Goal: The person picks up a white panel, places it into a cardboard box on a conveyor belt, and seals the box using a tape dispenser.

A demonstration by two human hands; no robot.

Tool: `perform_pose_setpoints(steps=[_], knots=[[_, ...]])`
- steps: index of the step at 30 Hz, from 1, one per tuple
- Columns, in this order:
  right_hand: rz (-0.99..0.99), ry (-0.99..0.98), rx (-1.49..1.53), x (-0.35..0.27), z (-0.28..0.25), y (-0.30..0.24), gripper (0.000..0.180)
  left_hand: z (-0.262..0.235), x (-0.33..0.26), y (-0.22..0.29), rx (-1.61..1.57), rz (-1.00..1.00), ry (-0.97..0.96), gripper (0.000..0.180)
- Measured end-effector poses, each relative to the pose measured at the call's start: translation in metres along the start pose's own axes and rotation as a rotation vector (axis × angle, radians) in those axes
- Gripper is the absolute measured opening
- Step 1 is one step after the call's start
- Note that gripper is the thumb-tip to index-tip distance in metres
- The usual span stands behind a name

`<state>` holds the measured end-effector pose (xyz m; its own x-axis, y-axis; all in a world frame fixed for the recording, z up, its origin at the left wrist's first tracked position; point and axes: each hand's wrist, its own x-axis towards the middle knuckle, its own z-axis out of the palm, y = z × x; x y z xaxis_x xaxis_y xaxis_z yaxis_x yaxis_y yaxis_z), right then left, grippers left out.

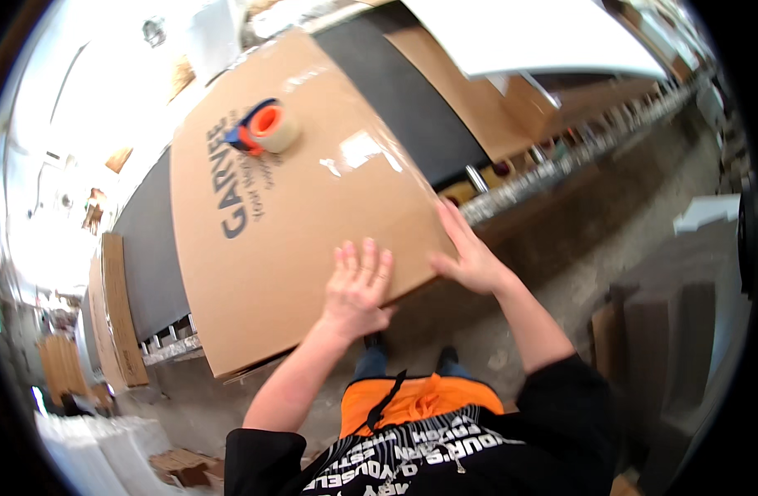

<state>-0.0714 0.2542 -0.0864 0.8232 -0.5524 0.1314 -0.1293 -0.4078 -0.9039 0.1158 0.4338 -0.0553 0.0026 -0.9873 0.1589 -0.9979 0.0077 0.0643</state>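
A large flat cardboard box lies across a roller conveyor, its near edge toward me. Dark print runs along its left part, and shiny clear tape shows along its right side. My left hand rests on the top near the front edge, fingers stretched out, holding nothing. At the box's right front corner is my right hand, its thumb and fingers apart against the edge. On top of the box, toward the far side, sits a tape dispenser in blue and orange with a roll of clear tape.
The roller conveyor runs from lower left to upper right, with dark sheets under the box. An opened carton with a white panel stands farther right. Another carton is at the left. Grey foam blocks stand at right.
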Motion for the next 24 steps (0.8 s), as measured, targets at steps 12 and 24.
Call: perform_pose_setpoints(steps=[12,24], knots=[[-0.401,0.153,-0.946,0.361,0.102,-0.119,0.054,0.007,0.0,0.01,-0.184,0.046,0.07,0.069],[0.438,0.024,0.542,0.126,-0.04,-0.108,0.065,0.008,-0.009,0.0,-0.094,-0.026,-0.01,0.087]])
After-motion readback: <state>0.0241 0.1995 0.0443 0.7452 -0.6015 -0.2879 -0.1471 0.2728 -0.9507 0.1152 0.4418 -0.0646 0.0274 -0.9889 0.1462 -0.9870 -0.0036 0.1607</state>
